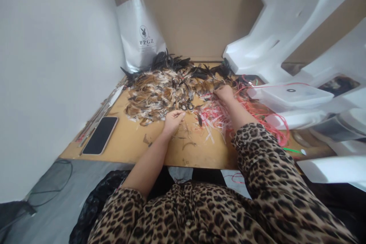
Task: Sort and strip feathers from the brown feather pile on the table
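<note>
My left hand point(173, 120) is at the front edge of a pile of brown and white feathers point(151, 93). Its fingers are pinched together, and what they hold is too small to make out. The black handles of a pair of scissors point(187, 106) lie just beyond its fingertips. Farther back and to the right, my right hand point(224, 93) reaches over the far side of a heap of pink and white strips point(214, 116). Those fingers are curled closed among feathers and strands; anything in them is hidden.
A phone point(100, 135) lies at the table's left front, beside thin sticks along the wall. Behind the feathers stands a white bag point(140, 34). Red cord point(281, 129) trails on the right, near a translucent plastic box point(291, 95) and white foam pieces point(274, 19).
</note>
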Available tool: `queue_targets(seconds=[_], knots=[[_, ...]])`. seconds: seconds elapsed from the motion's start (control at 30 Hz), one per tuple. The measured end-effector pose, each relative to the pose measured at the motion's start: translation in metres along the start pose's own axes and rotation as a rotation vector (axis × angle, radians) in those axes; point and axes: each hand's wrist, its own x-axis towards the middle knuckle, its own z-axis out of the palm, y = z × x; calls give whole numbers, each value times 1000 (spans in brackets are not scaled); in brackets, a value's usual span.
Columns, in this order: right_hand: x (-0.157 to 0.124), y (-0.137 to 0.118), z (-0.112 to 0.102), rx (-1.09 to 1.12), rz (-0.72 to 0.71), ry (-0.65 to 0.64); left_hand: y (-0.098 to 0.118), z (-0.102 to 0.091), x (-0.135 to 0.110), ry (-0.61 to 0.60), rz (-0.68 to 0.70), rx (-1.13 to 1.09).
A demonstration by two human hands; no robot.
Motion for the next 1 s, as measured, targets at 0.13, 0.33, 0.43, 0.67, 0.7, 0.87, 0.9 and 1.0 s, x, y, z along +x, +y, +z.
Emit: queue_targets(seconds=[0.13, 0.33, 0.43, 0.67, 0.7, 0.87, 0.9, 1.0], knots=[[-4, 4, -12, 125, -13, 22, 2, -1, -1, 5, 9, -7], [-20, 4, -36, 359, -36, 84, 6, -5, -2, 25, 27, -1], [-44, -7, -46, 417, -131, 17, 6, -8, 0, 36, 39, -2], [-113, -47, -47, 219, -488, -676, 3, -13, 3, 44, 69, 25], [-119, -51, -43, 194, -532, -738, 3, -13, 3, 43, 70, 17], [-129, -56, -16, 78, -578, -799, 3, -12, 2, 59, 63, -31], [-129, -55, -12, 82, -577, -799, 2, -12, 3, 61, 61, -33], [-130, -50, -3, 149, -611, -822, 1, -12, 3, 50, 63, -30]])
